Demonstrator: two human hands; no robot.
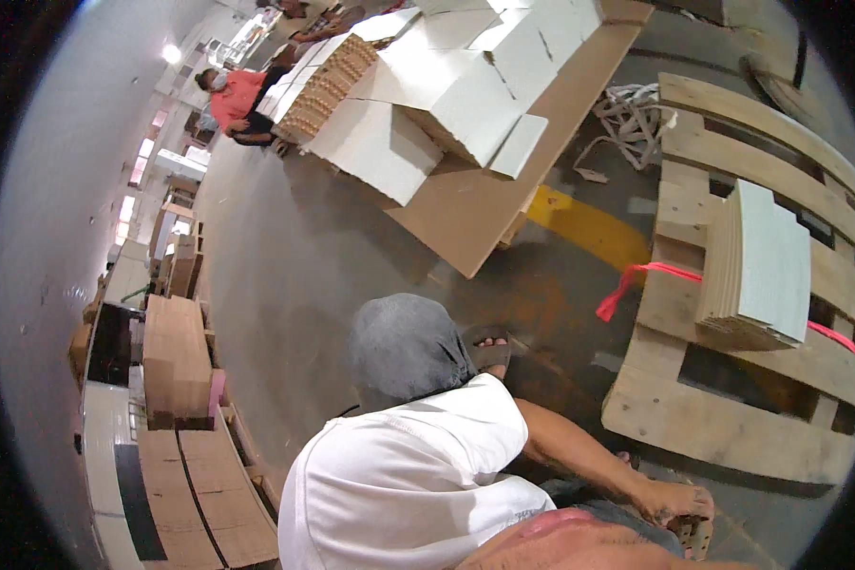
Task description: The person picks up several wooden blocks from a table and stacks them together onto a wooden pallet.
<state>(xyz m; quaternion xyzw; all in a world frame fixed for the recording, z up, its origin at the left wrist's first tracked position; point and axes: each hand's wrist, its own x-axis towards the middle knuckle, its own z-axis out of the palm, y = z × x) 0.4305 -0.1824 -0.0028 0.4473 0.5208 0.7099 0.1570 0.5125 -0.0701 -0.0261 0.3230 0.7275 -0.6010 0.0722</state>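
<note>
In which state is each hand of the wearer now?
Left hand: out of view, cannot be told.
Right hand: out of view, cannot be told.

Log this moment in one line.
Own hands: not clearly visible | White-shirted co-worker: bent over | Cardboard stack: on wooden pallet | Red strap: either side of stack

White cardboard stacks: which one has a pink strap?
The lone stack on the wooden pallet at right: a pink strap shows at both its sides. The white stacks heaped on the brown board show none.
</note>
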